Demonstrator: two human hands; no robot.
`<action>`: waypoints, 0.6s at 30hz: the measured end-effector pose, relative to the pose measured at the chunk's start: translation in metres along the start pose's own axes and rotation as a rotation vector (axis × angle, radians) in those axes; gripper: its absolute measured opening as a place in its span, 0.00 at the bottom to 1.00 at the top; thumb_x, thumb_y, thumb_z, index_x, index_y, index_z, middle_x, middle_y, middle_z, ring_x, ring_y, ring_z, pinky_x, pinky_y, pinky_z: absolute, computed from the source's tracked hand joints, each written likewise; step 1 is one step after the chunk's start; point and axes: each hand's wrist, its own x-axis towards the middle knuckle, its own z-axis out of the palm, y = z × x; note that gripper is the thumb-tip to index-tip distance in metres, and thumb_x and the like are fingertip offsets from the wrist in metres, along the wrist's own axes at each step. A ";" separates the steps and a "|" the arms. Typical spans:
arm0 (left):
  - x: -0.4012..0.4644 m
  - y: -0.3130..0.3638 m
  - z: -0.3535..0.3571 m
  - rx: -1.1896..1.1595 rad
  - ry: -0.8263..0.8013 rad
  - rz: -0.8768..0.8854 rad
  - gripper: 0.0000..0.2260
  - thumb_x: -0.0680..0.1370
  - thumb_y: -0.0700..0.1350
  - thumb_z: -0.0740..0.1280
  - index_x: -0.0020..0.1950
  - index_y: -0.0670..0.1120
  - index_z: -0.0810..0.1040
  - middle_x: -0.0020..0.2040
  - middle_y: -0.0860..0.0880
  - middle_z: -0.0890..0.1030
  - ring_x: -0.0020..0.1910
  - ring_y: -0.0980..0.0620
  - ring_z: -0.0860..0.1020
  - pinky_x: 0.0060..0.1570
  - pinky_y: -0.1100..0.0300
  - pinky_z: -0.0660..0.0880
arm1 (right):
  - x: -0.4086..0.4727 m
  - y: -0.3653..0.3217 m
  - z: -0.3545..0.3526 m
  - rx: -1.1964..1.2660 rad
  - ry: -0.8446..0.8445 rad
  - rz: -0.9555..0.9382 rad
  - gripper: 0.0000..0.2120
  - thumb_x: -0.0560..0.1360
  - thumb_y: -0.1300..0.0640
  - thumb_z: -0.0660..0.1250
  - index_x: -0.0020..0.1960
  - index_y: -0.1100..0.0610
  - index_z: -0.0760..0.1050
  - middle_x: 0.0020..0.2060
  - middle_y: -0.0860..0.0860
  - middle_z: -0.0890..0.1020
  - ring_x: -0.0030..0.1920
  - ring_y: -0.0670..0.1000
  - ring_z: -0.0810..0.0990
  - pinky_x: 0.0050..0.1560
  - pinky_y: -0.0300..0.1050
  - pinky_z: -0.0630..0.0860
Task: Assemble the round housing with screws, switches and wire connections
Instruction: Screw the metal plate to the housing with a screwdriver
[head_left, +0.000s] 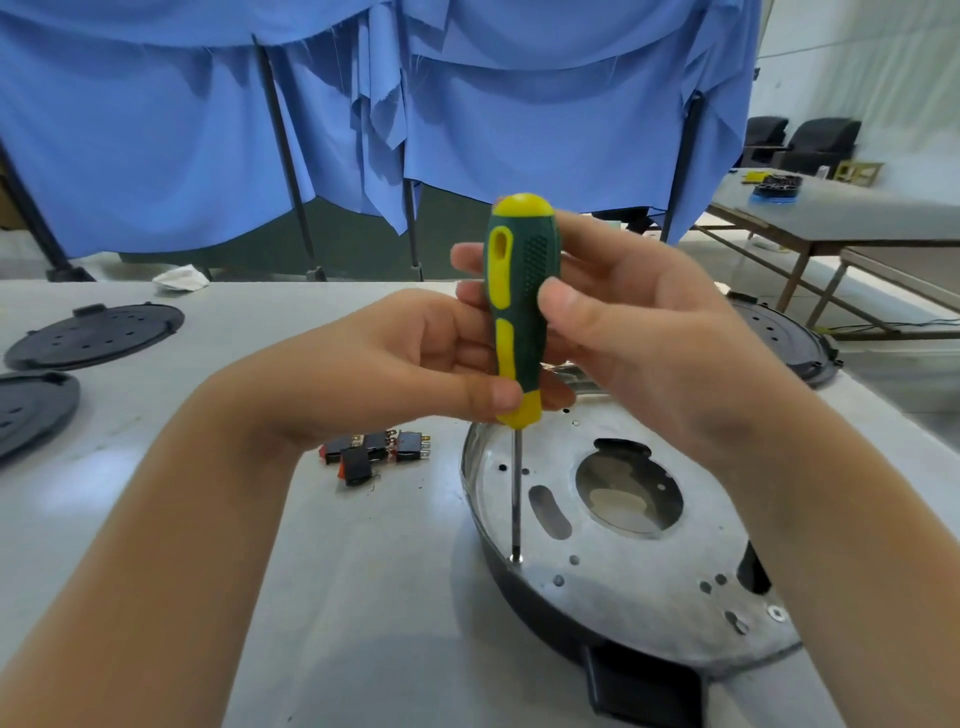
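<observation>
The screwdriver (521, 306) has a textured green-and-yellow plastic handle and a shiny steel shaft. The round housing (613, 545) pairs dull silvery metal with matt black plastic; blue cloth (363, 104) hangs far behind.

Head camera looks forward and down, close over the table (156, 519).

Workshop: worktables (363, 545), blue drapes (519, 104), scattered housing parts (93, 335).

bright, even daylight fills the scene; soft shadows fall toward the viewer on the pale surface (363, 597). wide-angle distortion bends the edges, and the forearms at the bottom look slightly blurred.
</observation>
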 end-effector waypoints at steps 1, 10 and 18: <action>-0.001 0.000 0.000 -0.019 -0.028 -0.003 0.14 0.73 0.37 0.68 0.57 0.45 0.80 0.56 0.47 0.84 0.57 0.49 0.82 0.56 0.58 0.78 | 0.000 0.001 0.001 -0.038 0.014 -0.015 0.20 0.74 0.65 0.61 0.65 0.60 0.71 0.58 0.56 0.81 0.57 0.53 0.81 0.54 0.47 0.79; 0.010 0.006 0.015 0.244 0.182 0.032 0.24 0.60 0.54 0.80 0.55 0.59 0.82 0.47 0.49 0.86 0.48 0.47 0.84 0.49 0.61 0.81 | 0.003 0.007 0.008 -0.245 0.292 -0.116 0.19 0.60 0.58 0.78 0.45 0.53 0.73 0.36 0.46 0.80 0.41 0.46 0.80 0.43 0.39 0.77; 0.002 0.001 0.005 0.061 0.091 -0.017 0.15 0.69 0.41 0.71 0.55 0.41 0.81 0.50 0.46 0.86 0.51 0.49 0.84 0.52 0.61 0.79 | 0.005 0.008 -0.007 0.277 0.101 0.025 0.24 0.72 0.63 0.60 0.68 0.58 0.65 0.57 0.59 0.81 0.55 0.59 0.82 0.55 0.49 0.78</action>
